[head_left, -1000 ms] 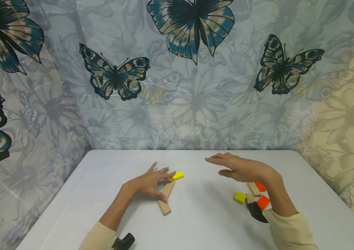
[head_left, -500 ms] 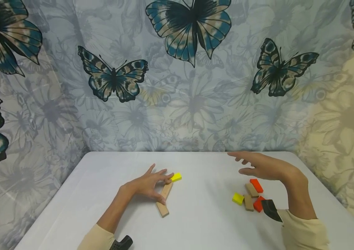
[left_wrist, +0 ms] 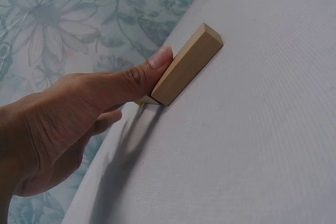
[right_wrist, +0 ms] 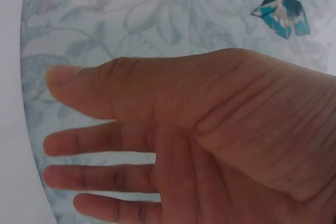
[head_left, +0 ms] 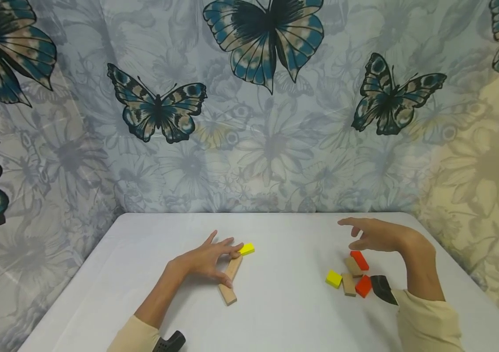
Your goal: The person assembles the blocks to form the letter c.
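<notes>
Fingers (head_left: 228, 248) of the left hand (head_left: 205, 260) are spread wide, left of centre in the lower half of the head view. The thumb (left_wrist: 142, 77) presses against a wooden block (head_left: 228, 295), and a fingertip rests at a yellow block (head_left: 247, 249). A second wooden block (head_left: 234, 269) lies between those two, meeting the nearer one at a slant.

At the right of the frame, the right hand (head_left: 379, 234) hangs over the surface holding nothing, its fingers loosely extended and slightly apart. Below it five pieces sit close together: a red block (head_left: 359, 260), a tan block (head_left: 353, 267), another tan block (head_left: 349, 285), a tilted orange-red block (head_left: 363, 286) and a yellow cube-like piece (head_left: 333, 278).

All of them lie on a white table (head_left: 284, 313), whose covering looks finely ribbed up close. Around it hangs a floral backdrop (head_left: 271, 181), grey-blue, warming to yellow at right, with big dark-veined teal butterflies across the upper frame. The wood is pale, smooth, faintly grained and sharp-edged; the painted pieces look flat and bright. Cream sleeves (head_left: 427, 322) cover both forearms.
</notes>
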The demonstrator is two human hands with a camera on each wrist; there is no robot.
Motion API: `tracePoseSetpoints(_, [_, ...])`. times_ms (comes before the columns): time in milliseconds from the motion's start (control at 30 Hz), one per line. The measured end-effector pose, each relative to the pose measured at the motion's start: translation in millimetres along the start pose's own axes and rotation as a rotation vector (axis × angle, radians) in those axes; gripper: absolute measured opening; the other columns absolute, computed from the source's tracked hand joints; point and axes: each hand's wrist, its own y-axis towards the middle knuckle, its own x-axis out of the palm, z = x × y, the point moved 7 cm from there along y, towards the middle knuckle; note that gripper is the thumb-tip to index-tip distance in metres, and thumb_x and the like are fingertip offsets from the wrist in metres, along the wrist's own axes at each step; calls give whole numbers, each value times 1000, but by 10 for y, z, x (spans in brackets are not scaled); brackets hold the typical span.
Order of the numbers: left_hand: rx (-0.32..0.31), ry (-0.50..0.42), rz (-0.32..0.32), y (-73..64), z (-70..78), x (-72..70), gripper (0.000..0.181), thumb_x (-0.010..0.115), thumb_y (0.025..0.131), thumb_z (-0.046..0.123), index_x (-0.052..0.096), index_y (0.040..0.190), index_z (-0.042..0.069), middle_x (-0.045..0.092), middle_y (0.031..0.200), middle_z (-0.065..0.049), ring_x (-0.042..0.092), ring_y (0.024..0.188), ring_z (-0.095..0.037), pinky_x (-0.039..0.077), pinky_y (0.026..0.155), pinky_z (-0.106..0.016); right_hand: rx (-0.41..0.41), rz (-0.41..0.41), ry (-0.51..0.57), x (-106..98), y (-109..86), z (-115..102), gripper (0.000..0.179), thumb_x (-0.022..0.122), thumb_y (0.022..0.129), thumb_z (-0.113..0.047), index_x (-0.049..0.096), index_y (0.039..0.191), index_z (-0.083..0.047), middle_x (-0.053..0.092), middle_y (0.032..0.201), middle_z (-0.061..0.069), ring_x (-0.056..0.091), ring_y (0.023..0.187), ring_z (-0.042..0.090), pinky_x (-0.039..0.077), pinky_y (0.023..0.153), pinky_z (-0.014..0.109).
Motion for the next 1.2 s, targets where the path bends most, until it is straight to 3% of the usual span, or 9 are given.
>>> tracePoseSetpoints(200, [15, -11, 2, 28, 1, 3, 90, 87, 79, 53, 52, 153, 16, 62, 152, 1, 27, 162, -37, -4, 131, -68, 105, -41, -35, 68, 35, 167, 67, 73, 96, -24, 45, 152, -2, 66, 123, 21, 65, 107, 35, 57, 92, 60])
tracePoseSetpoints(400, [15, -18, 12, 17, 5, -26, 95, 88, 78, 53, 48, 156, 15, 64, 150, 1, 27, 162, -37, -4, 132, -68, 153, -66, -53, 109, 108, 260, 53, 72, 93, -17, 55, 141, -4, 69, 112, 12, 65, 101, 29, 57, 89, 56])
tracePoseSetpoints(700, [18, -29, 6, -1, 4, -9, 93, 88, 79, 50, 48, 156, 16, 65, 148, 0, 27, 162, -37, -5, 131, -69, 291, -124, 77, 354, 159, 286, 47, 75, 85, -3, 67, 131, -8, 75, 96, 5, 73, 88, 19, 59, 90, 47])
tracePoseSetpoints(900, [15, -22, 2, 11, 14, -6, 85, 87, 79, 52, 54, 150, 19, 63, 151, 3, 26, 162, -35, -4, 132, -67, 248, -120, 26, 402, 179, 216, 46, 72, 81, 2, 73, 126, -10, 75, 84, 2, 70, 79, 15, 58, 82, 41])
tracePoseSetpoints(1100, [21, -18, 9, 11, 11, -12, 82, 88, 79, 51, 57, 146, 17, 63, 151, 0, 28, 161, -38, -3, 131, -69, 101, -127, -44, 343, 269, 106, 49, 76, 82, -3, 71, 131, -11, 75, 109, 6, 68, 97, 22, 60, 87, 49])
tracePoseSetpoints(1200, [23, -24, 13, 3, 4, 2, 82, 88, 79, 52, 57, 146, 15, 61, 153, 0, 28, 161, -38, -3, 131, -70, 108, -114, -72, 350, 303, 104, 51, 77, 81, -2, 71, 130, -16, 72, 102, 5, 65, 90, 21, 59, 81, 45])
